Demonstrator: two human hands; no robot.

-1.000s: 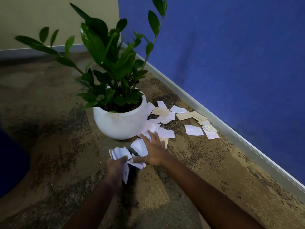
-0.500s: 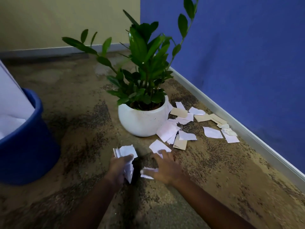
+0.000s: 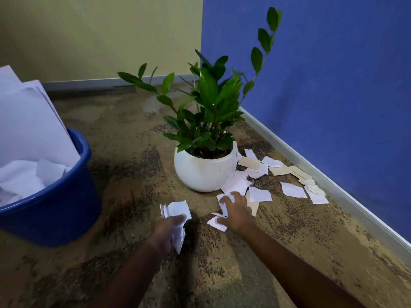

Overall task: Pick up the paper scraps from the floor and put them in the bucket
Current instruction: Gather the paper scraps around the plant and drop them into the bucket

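My left hand (image 3: 167,227) is closed around a bunch of white paper scraps (image 3: 178,211) just above the floor. My right hand (image 3: 236,213) rests on the floor with its fingers curled over two white scraps (image 3: 224,202), one under the fingertips and one by the thumb. Several more white and tan scraps (image 3: 292,190) lie scattered between the pot and the blue wall. The blue bucket (image 3: 57,207) stands at the left, holding white sheets and crumpled paper.
A white round pot with a green leafy plant (image 3: 205,172) stands just beyond my right hand, with scraps tucked against its right side. A grey skirting board (image 3: 333,185) runs along the blue wall. The speckled brown floor (image 3: 133,152) spreads between bucket and pot.
The view has swung left, bringing the bucket into sight. My right hand has drawn a scrap back from the pot and curled its fingers over it. The left hand keeps its bunch.
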